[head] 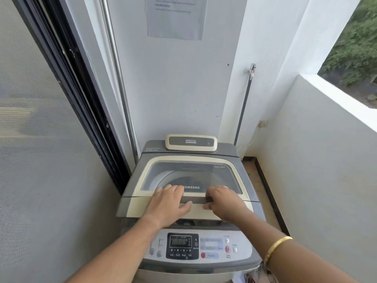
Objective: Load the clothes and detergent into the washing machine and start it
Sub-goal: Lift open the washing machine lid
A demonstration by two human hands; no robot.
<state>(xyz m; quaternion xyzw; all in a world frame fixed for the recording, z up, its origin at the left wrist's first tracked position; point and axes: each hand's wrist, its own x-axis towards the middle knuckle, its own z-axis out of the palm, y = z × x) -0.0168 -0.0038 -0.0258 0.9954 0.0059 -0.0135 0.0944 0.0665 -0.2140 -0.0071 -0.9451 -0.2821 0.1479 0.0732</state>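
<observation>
We see both hands on the washing machine lid [190,176] handle: left hand [170,203] fingers flat, right hand [222,201] fingers curled on it. Drum contents obscured; display [180,241] digits unclear.

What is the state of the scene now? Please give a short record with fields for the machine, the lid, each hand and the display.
machine: top-loading washing machine, on a balcony beside a sliding door
lid: down, or nearly so; dark contents show faintly through its window
left hand: palm on the lid's front edge, fingers over the handle
right hand: on the same edge, fingers curled at the handle recess
display: lit, digits unclear
tap: on the wall behind, right
</observation>
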